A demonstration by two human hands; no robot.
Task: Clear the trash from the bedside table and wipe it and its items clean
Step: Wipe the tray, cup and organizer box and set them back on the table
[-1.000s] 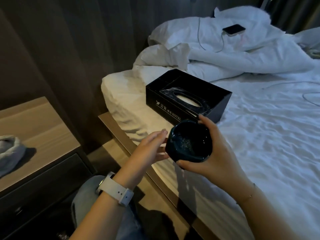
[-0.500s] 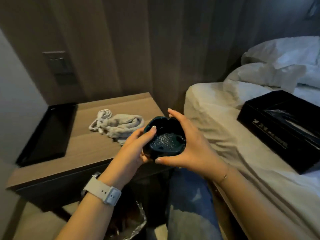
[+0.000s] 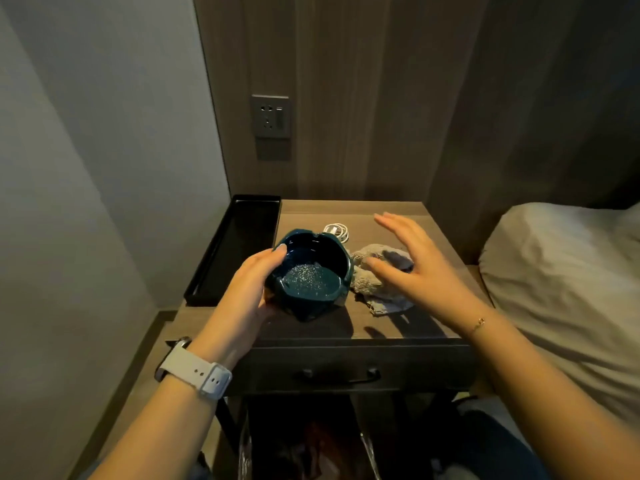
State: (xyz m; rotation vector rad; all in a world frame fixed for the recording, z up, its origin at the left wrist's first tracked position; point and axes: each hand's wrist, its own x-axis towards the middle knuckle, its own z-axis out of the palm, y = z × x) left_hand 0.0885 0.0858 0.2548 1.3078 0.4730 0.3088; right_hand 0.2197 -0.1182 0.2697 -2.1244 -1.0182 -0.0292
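My left hand [image 3: 247, 289] grips a dark teal ashtray [image 3: 310, 277] by its left side, holding it tilted just above the wooden bedside table [image 3: 398, 327]. Pale specks cover the ashtray's inner floor. My right hand [image 3: 420, 268] hovers open, fingers spread, over a crumpled grey cloth [image 3: 375, 287] that lies on the table right of the ashtray. A coiled white cable [image 3: 337, 231] lies behind the ashtray.
A black tray [image 3: 235, 244] lies along the table's left edge beside the wall. A wall socket [image 3: 270, 116] sits above. The table has a drawer with a dark handle [image 3: 337, 375]. A bin with a plastic liner [image 3: 304, 445] stands below. The bed [image 3: 561, 271] is at the right.
The view swung from the bed to the bedside table. The ashtray passed from my right hand to my left, and my right hand let go and moved over the cloth.
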